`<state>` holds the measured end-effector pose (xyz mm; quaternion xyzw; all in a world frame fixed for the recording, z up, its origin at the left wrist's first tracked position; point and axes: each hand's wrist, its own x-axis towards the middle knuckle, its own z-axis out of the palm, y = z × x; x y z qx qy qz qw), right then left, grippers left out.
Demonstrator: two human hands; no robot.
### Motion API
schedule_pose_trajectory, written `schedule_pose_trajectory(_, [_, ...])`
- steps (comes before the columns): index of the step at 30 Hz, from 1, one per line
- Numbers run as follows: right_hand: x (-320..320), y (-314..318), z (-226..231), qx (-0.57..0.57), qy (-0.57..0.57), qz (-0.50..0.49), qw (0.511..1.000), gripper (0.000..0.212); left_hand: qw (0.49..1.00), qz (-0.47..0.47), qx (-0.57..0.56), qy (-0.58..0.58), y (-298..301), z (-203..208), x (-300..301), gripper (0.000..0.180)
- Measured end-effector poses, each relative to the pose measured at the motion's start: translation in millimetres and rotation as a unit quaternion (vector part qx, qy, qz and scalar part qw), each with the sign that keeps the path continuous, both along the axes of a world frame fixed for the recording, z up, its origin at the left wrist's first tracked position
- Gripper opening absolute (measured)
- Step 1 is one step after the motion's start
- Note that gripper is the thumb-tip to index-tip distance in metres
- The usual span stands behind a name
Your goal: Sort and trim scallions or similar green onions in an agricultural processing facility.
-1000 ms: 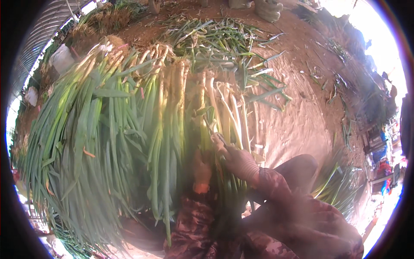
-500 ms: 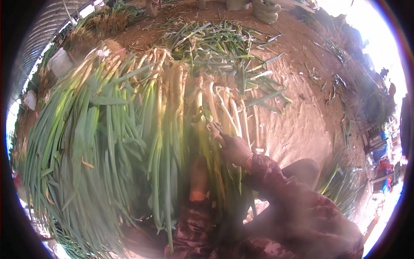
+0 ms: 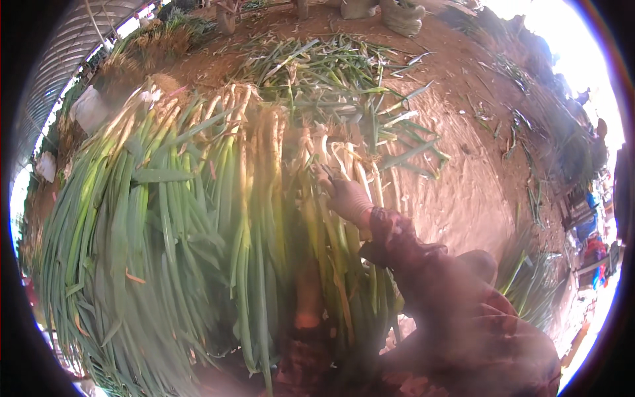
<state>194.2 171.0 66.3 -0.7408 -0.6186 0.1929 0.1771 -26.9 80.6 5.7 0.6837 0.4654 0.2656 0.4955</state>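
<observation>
Long green onions [image 3: 165,225] lie side by side in a thick layer, pale root ends away from me and green leaves toward me. My right hand [image 3: 349,198], in a light glove, is closed around a thin dark tool [image 3: 327,172] that looks like a small knife. It is at the white stalks [image 3: 323,149] on the right side of the layer. My left hand [image 3: 307,294] reaches up from below among the leaves. Leaves and haze hide its fingers, so its grip does not show.
Loose trimmed leaves [image 3: 331,66] lie piled beyond the root ends. A pale sheet [image 3: 450,198] covers the ground to the right. At the far edge are a pair of boots [image 3: 400,16], and a white sack [image 3: 90,106] lies at far left. More greens [image 3: 529,284] are beside my right knee.
My right hand has moved a little away from me and up along the stalks toward the root ends. My left forearm has shifted slightly right and nearer to me.
</observation>
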Motion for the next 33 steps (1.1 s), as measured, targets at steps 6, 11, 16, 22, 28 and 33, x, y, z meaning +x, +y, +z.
schedule_pose_trajectory(6, [-6.1, 17.9, 27.2, -0.088, 0.001, -0.014, 0.996, 0.048, 0.998, -0.019, 0.064, 0.021, 1.0, 3.1, -0.6, 0.018])
schedule_pose_trajectory(11, [5.9, 6.2, -37.4, 0.055, 0.005, -0.01, 0.998, 0.044, 0.996, -0.015, 0.086, 0.026, -1.4, -2.1, 3.6, 0.018])
schedule_pose_trajectory(16, [2.9, -36.3, -17.7, -0.046, 0.013, 0.01, 0.999, 0.042, 0.997, 0.013, 0.068, -0.044, -8.4, -24.5, 0.5, 0.018])
schedule_pose_trajectory(22, [-5.7, -123.7, 4.5, -0.062, -0.001, 0.056, 0.996, 0.039, 0.995, 0.052, 0.034, 0.075, -10.8, -54.3, -3.3, 0.027])
schedule_pose_trajectory(28, [-5.0, -160.9, 36.3, -0.077, 0.109, 0.003, 0.991, 0.033, 0.994, 0.091, 0.059, -0.024, -15.8, -37.1, 14.0, 0.041])
schedule_pose_trajectory(33, [-19.1, -159.2, 63.8, -0.156, 0.118, -0.035, 0.98, 0.038, 0.932, 0.034, 0.322, 0.166, -25.3, -40.4, 38.8, 0.056])
